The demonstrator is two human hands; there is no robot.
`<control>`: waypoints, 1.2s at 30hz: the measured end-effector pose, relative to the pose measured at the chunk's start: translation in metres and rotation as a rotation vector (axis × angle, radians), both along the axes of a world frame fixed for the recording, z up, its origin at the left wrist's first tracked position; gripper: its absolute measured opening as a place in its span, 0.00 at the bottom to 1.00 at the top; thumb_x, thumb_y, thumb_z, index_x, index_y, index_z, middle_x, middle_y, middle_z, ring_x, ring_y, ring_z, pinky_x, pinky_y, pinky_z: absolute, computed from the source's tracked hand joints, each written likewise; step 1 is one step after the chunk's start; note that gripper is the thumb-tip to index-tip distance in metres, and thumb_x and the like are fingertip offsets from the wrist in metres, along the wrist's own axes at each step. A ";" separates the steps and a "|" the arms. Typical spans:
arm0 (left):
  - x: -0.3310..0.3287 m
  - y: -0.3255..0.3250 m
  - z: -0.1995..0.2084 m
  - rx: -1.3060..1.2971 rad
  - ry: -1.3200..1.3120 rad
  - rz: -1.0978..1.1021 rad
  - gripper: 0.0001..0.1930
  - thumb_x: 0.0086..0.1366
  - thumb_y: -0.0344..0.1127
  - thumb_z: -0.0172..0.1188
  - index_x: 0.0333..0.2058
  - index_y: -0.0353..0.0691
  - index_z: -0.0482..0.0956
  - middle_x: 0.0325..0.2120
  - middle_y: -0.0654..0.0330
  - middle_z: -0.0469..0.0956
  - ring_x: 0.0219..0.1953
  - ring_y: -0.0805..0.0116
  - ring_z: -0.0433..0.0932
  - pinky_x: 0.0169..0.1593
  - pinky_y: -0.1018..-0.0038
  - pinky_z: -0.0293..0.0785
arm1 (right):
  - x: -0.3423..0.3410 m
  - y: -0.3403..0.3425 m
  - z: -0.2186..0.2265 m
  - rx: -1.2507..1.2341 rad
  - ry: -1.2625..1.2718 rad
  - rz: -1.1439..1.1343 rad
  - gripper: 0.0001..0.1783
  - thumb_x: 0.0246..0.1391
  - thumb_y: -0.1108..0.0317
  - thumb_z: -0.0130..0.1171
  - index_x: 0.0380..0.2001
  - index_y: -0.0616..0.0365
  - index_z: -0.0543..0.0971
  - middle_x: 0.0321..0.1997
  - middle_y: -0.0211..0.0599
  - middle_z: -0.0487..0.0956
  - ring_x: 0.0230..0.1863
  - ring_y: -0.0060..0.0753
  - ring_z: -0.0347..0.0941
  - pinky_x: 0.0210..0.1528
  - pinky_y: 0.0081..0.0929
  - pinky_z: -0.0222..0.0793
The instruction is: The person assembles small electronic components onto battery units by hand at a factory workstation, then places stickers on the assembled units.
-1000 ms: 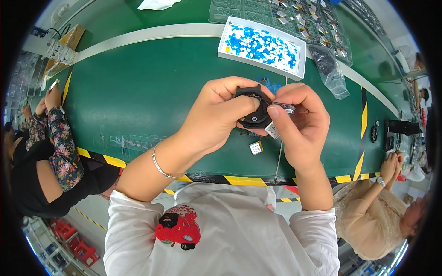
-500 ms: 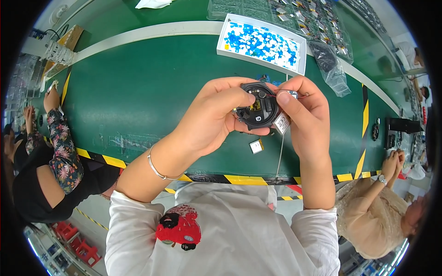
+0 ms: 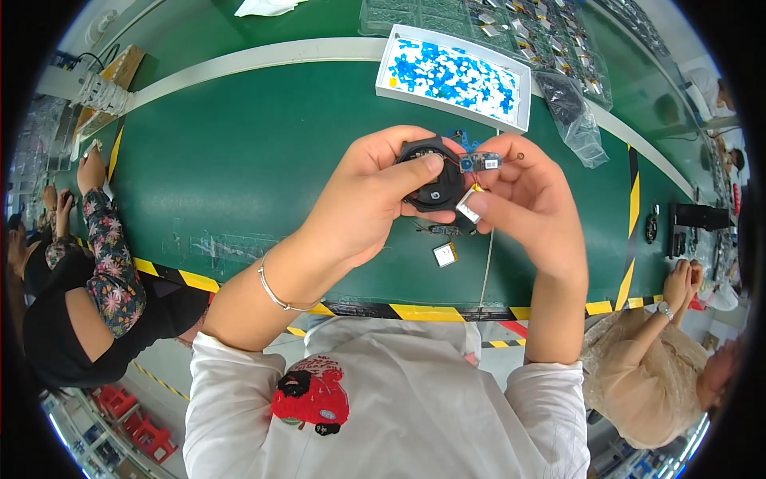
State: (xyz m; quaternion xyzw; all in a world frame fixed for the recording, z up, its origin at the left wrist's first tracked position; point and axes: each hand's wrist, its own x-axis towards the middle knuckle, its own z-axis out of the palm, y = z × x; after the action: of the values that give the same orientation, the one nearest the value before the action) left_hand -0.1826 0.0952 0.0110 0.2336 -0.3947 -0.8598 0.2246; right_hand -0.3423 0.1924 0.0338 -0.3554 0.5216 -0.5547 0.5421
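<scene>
My left hand (image 3: 359,199) grips a round black watch case (image 3: 435,193), its thumb pressed over the open inside. In my right hand (image 3: 542,215), the thumb and fingers pinch a small silver battery (image 3: 469,207) at the case's right edge. A small circuit board (image 3: 481,163) with thin red wires sits by the right fingers, above the battery. The wires run towards the case. On the mat below the hands lies another silver battery (image 3: 444,255), near a small dark part (image 3: 443,230). Behind the fingertips a blue piece (image 3: 464,140) is partly hidden.
A white box (image 3: 453,113) of blue and white bits stands beyond my hands. Behind it are clear trays (image 3: 550,48) of small parts, with a plastic bag (image 3: 573,120) alongside. Yellow-black tape (image 3: 427,312) edges the green table. Other people work at left and right.
The right thumb has moved down from the circuit board onto the silver battery, which has shifted left against the case. The board now shows more fully, and the watch case has tilted and moved slightly left.
</scene>
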 end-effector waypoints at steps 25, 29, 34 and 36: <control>-0.009 0.003 -0.011 -0.052 0.000 0.086 0.06 0.58 0.29 0.63 0.34 0.34 0.80 0.29 0.61 0.80 0.31 0.76 0.78 0.35 0.81 0.74 | 0.017 -0.003 -0.011 -0.469 0.927 -0.292 0.12 0.40 0.87 0.59 0.32 0.64 0.77 0.34 0.37 0.78 0.33 0.25 0.75 0.39 0.20 0.70; -0.010 0.001 -0.012 -0.002 -0.002 0.137 0.05 0.58 0.27 0.63 0.33 0.34 0.79 0.29 0.60 0.80 0.31 0.74 0.79 0.37 0.80 0.74 | 0.014 -0.003 -0.017 -0.460 0.881 -0.274 0.11 0.39 0.84 0.60 0.30 0.64 0.77 0.33 0.38 0.78 0.34 0.29 0.75 0.39 0.22 0.69; -0.009 0.001 -0.009 0.021 0.018 0.114 0.05 0.57 0.26 0.63 0.33 0.33 0.78 0.29 0.59 0.79 0.31 0.72 0.79 0.37 0.78 0.75 | 0.007 -0.008 -0.019 -0.513 0.924 -0.244 0.10 0.36 0.82 0.61 0.26 0.60 0.77 0.29 0.36 0.77 0.31 0.32 0.75 0.33 0.24 0.72; -0.007 -0.001 -0.010 0.009 0.028 0.102 0.05 0.57 0.26 0.62 0.33 0.33 0.78 0.29 0.58 0.79 0.31 0.72 0.79 0.37 0.78 0.75 | 0.006 -0.008 -0.018 -0.496 0.901 -0.230 0.09 0.36 0.82 0.60 0.25 0.61 0.77 0.28 0.35 0.76 0.30 0.32 0.75 0.33 0.24 0.71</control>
State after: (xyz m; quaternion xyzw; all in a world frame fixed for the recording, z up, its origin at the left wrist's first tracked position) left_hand -0.1898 0.0945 0.0010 0.2424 -0.3754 -0.8520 0.2726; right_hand -0.3358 0.1842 0.0158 -0.6166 0.5918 -0.5096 0.0994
